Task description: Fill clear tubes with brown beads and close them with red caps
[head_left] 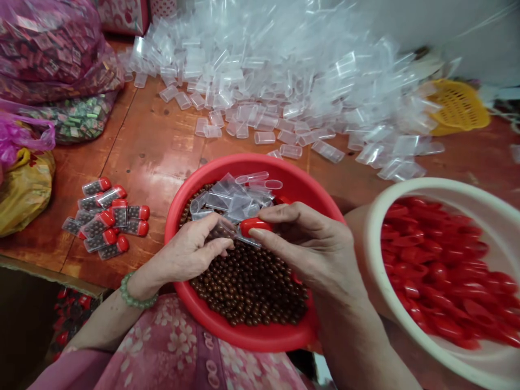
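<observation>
Over a red basin (174, 211) my left hand (199, 246) is closed around a clear plastic container (222, 229) with brown beads showing inside. My right hand (300, 238) pinches a red cap (255, 225) between thumb and fingers, right at the container's open end. A clear strip shows just below the cap. Brown beads (252, 287) fill the lower part of the basin, and several clear containers (231, 197) lie on them towards the back.
Filled red-capped containers (99, 225) lie on the wooden table (150, 141) at left. A white tub (376, 233) of red caps (439, 276) stands right. Clear containers (264, 70) are heaped behind, near a yellow basket (461, 105). Plastic bags (52, 49) sit back left.
</observation>
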A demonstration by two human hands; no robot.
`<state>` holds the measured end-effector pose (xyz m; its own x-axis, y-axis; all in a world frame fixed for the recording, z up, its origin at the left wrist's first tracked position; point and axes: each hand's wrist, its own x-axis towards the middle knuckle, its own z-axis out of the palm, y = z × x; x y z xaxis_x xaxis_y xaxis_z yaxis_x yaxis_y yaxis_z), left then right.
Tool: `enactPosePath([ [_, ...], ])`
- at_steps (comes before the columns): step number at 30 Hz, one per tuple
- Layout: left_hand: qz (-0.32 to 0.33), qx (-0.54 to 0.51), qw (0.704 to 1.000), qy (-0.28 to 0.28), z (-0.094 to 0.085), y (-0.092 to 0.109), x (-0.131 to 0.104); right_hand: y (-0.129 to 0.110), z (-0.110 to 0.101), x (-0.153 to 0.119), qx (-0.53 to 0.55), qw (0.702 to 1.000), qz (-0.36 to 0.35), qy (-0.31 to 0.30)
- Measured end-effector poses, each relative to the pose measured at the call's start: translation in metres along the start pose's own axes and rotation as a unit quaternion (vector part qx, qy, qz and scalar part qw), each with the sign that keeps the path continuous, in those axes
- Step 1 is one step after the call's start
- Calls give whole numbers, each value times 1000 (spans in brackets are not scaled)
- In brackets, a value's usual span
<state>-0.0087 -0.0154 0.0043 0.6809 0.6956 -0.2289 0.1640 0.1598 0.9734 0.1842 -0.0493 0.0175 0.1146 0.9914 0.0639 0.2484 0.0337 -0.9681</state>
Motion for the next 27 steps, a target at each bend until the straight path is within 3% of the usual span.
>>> enactPosePath([
  [7,-18,-84,996,-15,0,0,0,-3,3,2,54,998,26,31],
  [11,-28,-189,981,-41,-1,1,-1,-4,8,4,74,996,33,34],
  [20,-46,-318,939,-125,-14,-3,-3,-5,15,6,73,997,8,12],
  [27,-77,-361,922,-116,-16,1,-3,-5,14,6,77,997,14,6],
])
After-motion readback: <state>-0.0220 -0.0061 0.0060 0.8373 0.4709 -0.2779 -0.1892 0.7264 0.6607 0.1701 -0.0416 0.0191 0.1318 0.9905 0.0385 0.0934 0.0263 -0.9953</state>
